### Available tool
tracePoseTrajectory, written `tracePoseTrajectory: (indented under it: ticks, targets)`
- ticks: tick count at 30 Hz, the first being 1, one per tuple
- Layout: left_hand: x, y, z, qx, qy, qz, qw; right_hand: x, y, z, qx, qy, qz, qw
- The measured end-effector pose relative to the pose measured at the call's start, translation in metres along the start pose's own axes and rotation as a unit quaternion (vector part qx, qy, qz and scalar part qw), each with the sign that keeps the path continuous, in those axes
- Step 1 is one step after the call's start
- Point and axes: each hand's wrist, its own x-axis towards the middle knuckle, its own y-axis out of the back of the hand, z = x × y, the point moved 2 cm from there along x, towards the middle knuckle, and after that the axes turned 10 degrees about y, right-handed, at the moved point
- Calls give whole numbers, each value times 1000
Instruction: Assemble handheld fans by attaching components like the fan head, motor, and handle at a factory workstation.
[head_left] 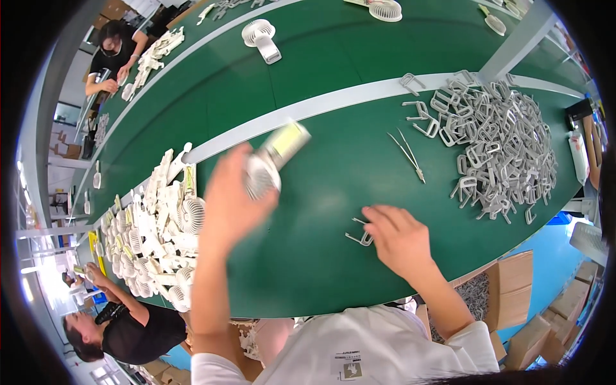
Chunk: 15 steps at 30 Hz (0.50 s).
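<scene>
My left hand (pixel 224 199), smeared by motion, is closed around a small white handheld fan (pixel 263 174) above the green table (pixel 308 256). The fan's handle tilts up to the right and shows a yellow-green strip. To the right and nearer me, my right hand (pixel 403 242) has its fingers closed on a grey U-shaped bracket (pixel 359 239) just over the tabletop; its prongs stick out to the left and its other end is hidden by the fingers. A heap of white fan parts (pixel 154 237) lies left of my left hand. Many grey brackets (pixel 500 154) are piled at the right.
Metal tweezers (pixel 409 157) lie between my right hand and the bracket pile. A white rail (pixel 308 110) crosses the table beyond, with a white fan (pixel 262 40) behind it. An open cardboard box (pixel 510 289) stands lower right. Co-workers sit at left (pixel 138 330) and far left (pixel 115 58).
</scene>
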Motion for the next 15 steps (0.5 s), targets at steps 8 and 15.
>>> tracePoseTrajectory:
  ticks: [8, 15]
  targets:
    - [-113, -44, -9, -6, -24, -15, 1000, -6, 3, -9, 71, 11, -64, 995]
    - [-127, -68, -18, -23, -102, 47, 993, -5, 12, -11, 204, 6, -115, 972]
